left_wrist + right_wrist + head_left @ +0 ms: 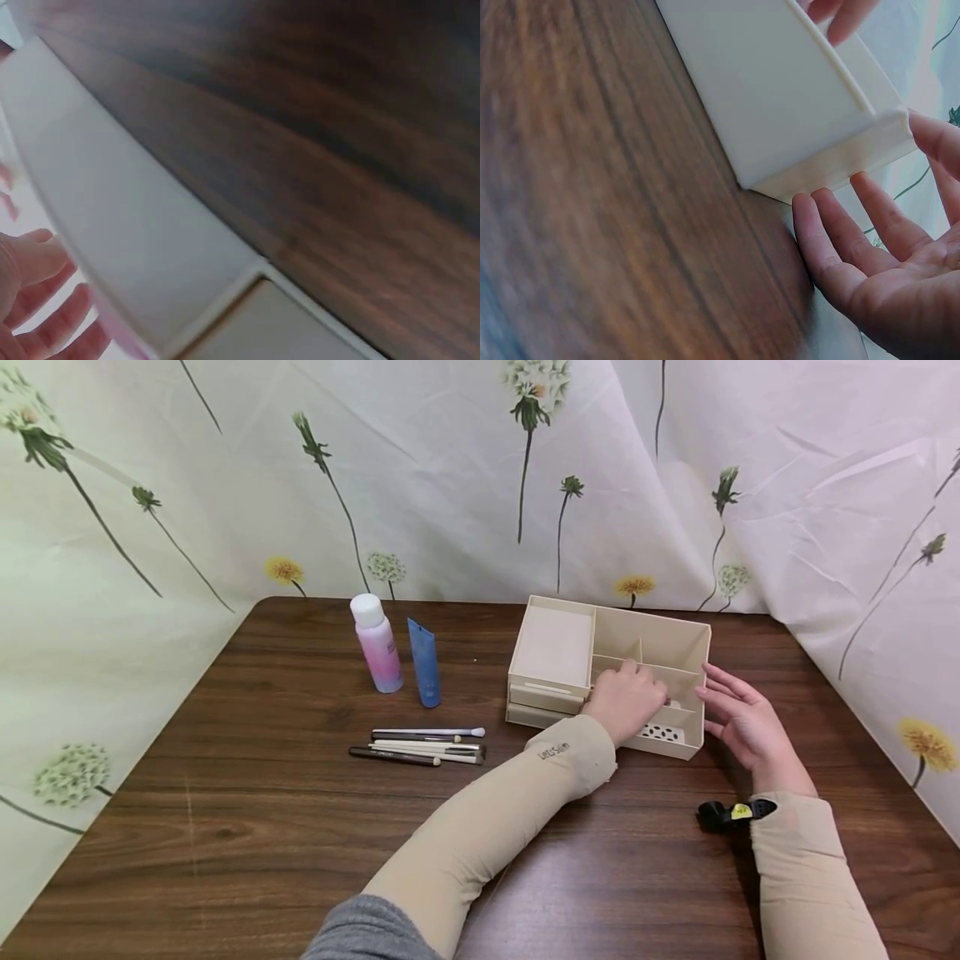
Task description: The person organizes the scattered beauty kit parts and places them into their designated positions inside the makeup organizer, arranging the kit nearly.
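Note:
A cream desk organizer (555, 643) with drawers on its left and open compartments on its right stands at the back right. My left hand (626, 700) reaches down into its middle compartments; the organizer's wall and the hand itself hide the fingertips. In the left wrist view, the bent fingers (56, 326) are beside a pink thing (116, 326), mostly hidden behind the front wall; whether they grip it is unclear. My right hand (750, 722) touches the organizer's right side with its fingertips, the fingers spread and nearly straight. A white, black-dotted piece (662, 732) shows in the front compartment.
Left of the organizer stand a pink-and-blue bottle with a white cap (380, 647) and a blue tube (425, 664). Several makeup brushes (420, 747) lie in front of them. A flowered cloth (450, 485) hangs behind the wooden table (262, 827). A black strap (723, 814) is at the right wrist.

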A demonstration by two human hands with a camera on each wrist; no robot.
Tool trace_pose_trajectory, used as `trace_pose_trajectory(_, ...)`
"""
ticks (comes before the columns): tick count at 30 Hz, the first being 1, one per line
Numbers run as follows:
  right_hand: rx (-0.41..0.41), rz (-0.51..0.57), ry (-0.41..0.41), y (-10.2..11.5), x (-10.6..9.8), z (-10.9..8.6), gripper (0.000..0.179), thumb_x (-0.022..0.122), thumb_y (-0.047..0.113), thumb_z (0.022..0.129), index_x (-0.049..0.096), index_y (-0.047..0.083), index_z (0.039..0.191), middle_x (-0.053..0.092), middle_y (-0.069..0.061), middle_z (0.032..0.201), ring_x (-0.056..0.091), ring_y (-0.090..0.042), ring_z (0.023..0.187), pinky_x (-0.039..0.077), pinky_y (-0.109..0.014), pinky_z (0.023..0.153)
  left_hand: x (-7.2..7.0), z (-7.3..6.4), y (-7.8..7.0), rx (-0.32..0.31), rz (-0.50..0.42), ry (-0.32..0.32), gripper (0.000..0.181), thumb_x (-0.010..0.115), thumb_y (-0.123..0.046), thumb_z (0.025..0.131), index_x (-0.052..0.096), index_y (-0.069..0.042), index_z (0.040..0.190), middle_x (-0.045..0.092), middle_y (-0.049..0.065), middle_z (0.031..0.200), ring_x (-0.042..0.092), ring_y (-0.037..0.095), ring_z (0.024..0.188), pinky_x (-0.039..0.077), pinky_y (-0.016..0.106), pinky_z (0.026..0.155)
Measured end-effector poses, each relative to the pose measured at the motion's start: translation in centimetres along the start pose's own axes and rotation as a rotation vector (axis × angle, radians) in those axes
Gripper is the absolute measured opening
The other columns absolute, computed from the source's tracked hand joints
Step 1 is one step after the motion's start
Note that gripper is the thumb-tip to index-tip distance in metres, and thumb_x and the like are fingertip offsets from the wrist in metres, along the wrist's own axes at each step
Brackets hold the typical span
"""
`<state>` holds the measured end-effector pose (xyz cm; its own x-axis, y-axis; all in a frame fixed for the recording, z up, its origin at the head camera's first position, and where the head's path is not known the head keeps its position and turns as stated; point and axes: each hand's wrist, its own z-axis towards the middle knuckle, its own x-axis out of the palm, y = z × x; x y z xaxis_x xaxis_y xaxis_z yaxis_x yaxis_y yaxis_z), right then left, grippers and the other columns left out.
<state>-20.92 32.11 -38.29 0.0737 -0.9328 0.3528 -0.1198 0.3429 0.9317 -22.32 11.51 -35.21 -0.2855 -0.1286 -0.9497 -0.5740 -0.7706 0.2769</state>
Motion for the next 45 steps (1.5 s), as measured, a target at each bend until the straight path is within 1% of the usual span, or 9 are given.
trace_pose_trajectory(4,-0.001,0.003,0.005,0.0,-0.1,0.0,0.037,0.057,-0.001,0.097,0.072,0.026,0.119,0.069,0.009,0.108,0.069,-0.005,0.094,0.058,-0.029,0.073,-1.0,-0.1,-0.2,0.027,-0.028,0.018,0.029,0.04,-0.023,0.107,0.061,-0.03,0.126,0.063,-0.007,0.125,0.055,0.013,0.115,0.057,0.028,0.078)
trace_pose_trajectory(8,0.004,0.001,0.004,0.0,-0.1,0.0,0.037,0.057,0.0,0.098,0.073,0.027,0.117,0.07,0.01,0.107,0.07,-0.005,0.094,0.058,-0.029,0.073,-2.0,-0.4,-0.3,0.039,-0.066,0.025,0.029,0.042,-0.024,0.107,0.06,-0.031,0.129,0.061,-0.007,0.127,0.055,0.012,0.115,0.057,0.028,0.081)
trace_pose_trajectory(14,0.008,-0.009,0.005,0.0,-0.1,-0.1,0.037,0.057,0.0,0.098,0.072,0.027,0.119,0.069,0.01,0.108,0.069,-0.006,0.095,0.058,-0.029,0.073,-3.2,-1.0,-0.3,0.052,-0.111,0.008,0.027,0.046,-0.024,0.105,0.059,-0.031,0.128,0.061,-0.008,0.125,0.056,0.011,0.111,0.056,0.027,0.081)
trace_pose_trajectory(20,0.003,-0.01,0.01,-0.1,-0.1,-0.2,0.037,0.056,0.001,0.098,0.071,0.027,0.121,0.068,0.01,0.11,0.069,-0.006,0.095,0.058,-0.028,0.073,-4.3,-2.3,0.1,0.061,-0.154,-0.088,0.025,0.052,-0.022,0.102,0.061,-0.03,0.124,0.062,-0.008,0.119,0.057,0.011,0.104,0.055,0.026,0.073)
trace_pose_trajectory(26,0.0,-0.007,0.009,0.0,0.0,-0.1,0.037,0.056,0.001,0.098,0.07,0.026,0.122,0.069,0.009,0.11,0.069,-0.005,0.093,0.058,-0.028,0.073,-5.1,-4.4,0.9,0.133,-0.139,-0.236,0.021,0.051,-0.025,0.103,0.063,-0.027,0.12,0.066,-0.008,0.116,0.06,0.011,0.102,0.055,0.024,0.071)
trace_pose_trajectory(31,0.002,-0.003,0.008,0.0,0.0,0.0,0.038,0.056,0.0,0.098,0.07,0.026,0.122,0.069,0.01,0.109,0.069,-0.005,0.093,0.058,-0.028,0.072,-5.5,-5.9,1.4,0.16,-0.131,-0.345,0.019,0.051,-0.028,0.103,0.067,-0.027,0.114,0.067,-0.008,0.11,0.063,0.011,0.101,0.056,0.023,0.069)
trace_pose_trajectory(36,0.007,0.0,0.003,0.0,0.0,-0.1,0.037,0.057,0.0,0.098,0.071,0.026,0.121,0.069,0.009,0.109,0.069,-0.006,0.094,0.058,-0.029,0.072,-5.7,-7.5,1.9,0.186,-0.129,-0.414,0.021,0.052,-0.027,0.102,0.07,-0.03,0.114,0.069,-0.01,0.105,0.062,0.011,0.092,0.053,0.021,0.065)
trace_pose_trajectory(39,0.009,0.001,-0.002,0.0,0.0,-0.1,0.037,0.057,0.0,0.097,0.071,0.026,0.121,0.069,0.009,0.108,0.069,-0.006,0.094,0.058,-0.029,0.072,-5.7,-8.3,2.3,0.207,-0.152,-0.451,0.023,0.054,-0.027,0.102,0.071,-0.031,0.117,0.071,-0.011,0.106,0.063,0.01,0.091,0.053,0.02,0.07)
trace_pose_trajectory(45,0.009,0.009,-0.002,0.1,0.1,-0.1,0.038,0.058,0.0,0.097,0.07,0.024,0.123,0.07,0.009,0.108,0.07,-0.006,0.094,0.058,-0.03,0.072,-5.4,-10.1,3.8,0.2,-0.244,-0.458,0.021,0.056,-0.027,0.101,0.072,-0.028,0.116,0.071,-0.008,0.105,0.064,0.011,0.095,0.054,0.022,0.079)
